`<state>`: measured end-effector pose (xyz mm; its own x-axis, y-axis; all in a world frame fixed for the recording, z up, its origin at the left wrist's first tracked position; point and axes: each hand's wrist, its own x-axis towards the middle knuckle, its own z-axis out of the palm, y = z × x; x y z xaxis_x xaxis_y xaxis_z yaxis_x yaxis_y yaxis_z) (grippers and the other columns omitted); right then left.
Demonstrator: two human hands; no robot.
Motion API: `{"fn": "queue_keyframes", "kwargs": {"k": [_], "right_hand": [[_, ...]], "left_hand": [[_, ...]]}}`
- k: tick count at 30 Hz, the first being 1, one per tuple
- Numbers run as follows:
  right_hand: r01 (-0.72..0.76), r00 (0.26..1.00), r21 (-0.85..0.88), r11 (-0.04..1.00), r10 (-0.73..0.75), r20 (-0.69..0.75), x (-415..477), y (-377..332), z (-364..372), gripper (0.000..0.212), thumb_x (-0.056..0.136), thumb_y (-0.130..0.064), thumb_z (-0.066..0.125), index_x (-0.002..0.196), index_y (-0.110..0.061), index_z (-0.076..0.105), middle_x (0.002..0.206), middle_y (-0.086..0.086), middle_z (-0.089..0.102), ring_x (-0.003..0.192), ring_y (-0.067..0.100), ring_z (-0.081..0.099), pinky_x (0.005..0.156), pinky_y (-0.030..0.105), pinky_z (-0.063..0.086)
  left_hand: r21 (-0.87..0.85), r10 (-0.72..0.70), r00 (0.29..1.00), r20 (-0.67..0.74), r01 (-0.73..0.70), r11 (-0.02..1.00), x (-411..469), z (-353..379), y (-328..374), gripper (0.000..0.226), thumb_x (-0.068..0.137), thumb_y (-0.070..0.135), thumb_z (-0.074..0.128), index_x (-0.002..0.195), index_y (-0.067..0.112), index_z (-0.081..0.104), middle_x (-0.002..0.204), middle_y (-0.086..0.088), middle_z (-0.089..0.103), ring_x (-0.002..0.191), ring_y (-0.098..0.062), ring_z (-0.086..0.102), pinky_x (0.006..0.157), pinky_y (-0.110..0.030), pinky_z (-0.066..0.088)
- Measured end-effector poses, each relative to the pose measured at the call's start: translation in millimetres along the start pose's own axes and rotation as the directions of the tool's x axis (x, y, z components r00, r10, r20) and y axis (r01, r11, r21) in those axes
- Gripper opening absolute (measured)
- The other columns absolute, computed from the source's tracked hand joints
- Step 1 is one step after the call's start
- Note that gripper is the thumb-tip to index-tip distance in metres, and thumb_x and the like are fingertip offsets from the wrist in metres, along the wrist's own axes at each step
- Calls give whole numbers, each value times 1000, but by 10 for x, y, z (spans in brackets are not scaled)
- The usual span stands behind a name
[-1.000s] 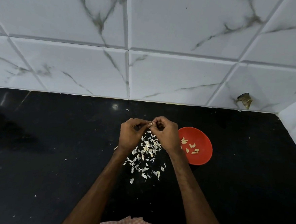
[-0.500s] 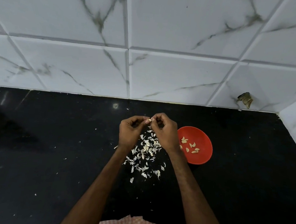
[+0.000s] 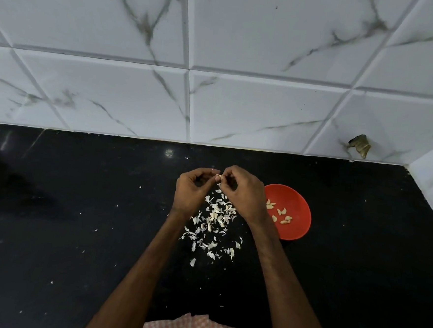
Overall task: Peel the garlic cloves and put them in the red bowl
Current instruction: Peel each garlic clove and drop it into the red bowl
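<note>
Hands edged upward; left hand (image 3: 190,196) and right hand (image 3: 245,196) fingers (image 3: 231,170) pinch a small pale garlic clove (image 3: 219,176).

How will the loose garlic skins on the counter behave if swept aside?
The garlic skins look thin and curled, so they are probably very light and floppy, likely to scatter rather than slide together. Stray flecks dot the black counter, suggesting they drift easily. Unlikely to roll.
</note>
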<state>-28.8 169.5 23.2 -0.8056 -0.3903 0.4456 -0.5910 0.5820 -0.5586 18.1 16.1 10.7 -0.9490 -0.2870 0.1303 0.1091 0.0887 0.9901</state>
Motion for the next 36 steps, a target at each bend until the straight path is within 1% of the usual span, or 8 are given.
{"fn": "queue_keyframes", "kwargs": {"k": [4,7,13,18,23,27,33,36], "right_hand": [[25,999,-61,998,-24,28,-2,2,11,11,90,-18,71,95,-12,64,89,-2,67,76,10,60,59,28,51],[35,999,-88,995,-32,32,-6,10,35,13,90,-16,72,96,-10,62,92,1,66,79,14,62,60,24,46],[12,999,-52,999,-11,31,-14,1,28,15,90,-15,71,98,-9,61,94,2,64,82,11,58,62,25,46],[-59,998,80,995,57,29,-30,-44,24,13,94,-17,67,101,-9,59,94,-1,64,80,9,60,64,21,48],[-172,984,288,942,153,88,-20,-92,59,8,95,-18,62,100,-14,58,87,-10,61,76,9,62,67,36,57],[-280,960,447,850,258,111,-8,-154,87,3,97,-9,62,97,-10,58,85,6,65,76,21,66,71,42,56],[-369,928,545,753,330,173,17,-261,102,3,99,-5,59,96,-5,59,76,0,65,67,3,63,65,20,53],[-384,921,554,738,347,177,7,-262,116,3,99,-5,58,97,-3,60,77,2,66,67,5,64,66,23,54]], "left_hand": [[-101,-69,996,62,75,992,-39,22,23,26,93,0,67,118,-5,69,94,-12,75,52,1,62,48,-11,46],[-151,-139,985,103,154,976,-48,20,-18,21,97,5,64,116,2,72,74,2,71,53,-3,56,40,-20,45],[-304,-204,961,189,255,918,-58,-19,16,23,94,2,64,116,4,72,86,-8,72,66,-9,59,42,-21,46],[-349,-201,956,213,267,898,-51,-34,22,22,95,-1,61,115,2,71,81,-7,70,66,-9,60,42,-21,47],[-388,-202,960,193,264,883,-39,-30,21,25,89,16,63,108,1,70,75,-5,69,61,-8,59,42,-20,46],[-393,-169,978,119,203,897,-32,-29,-5,20,89,16,65,104,3,71,78,-16,65,61,-13,59,43,-22,47],[-449,-172,981,84,192,873,-28,-36,-24,26,90,19,65,110,2,72,84,-19,63,63,-14,59,45,-22,46],[-458,-174,981,89,195,867,-37,-43,-28,26,86,13,69,110,4,73,78,-16,66,62,-12,60,44,-21,45]]}}
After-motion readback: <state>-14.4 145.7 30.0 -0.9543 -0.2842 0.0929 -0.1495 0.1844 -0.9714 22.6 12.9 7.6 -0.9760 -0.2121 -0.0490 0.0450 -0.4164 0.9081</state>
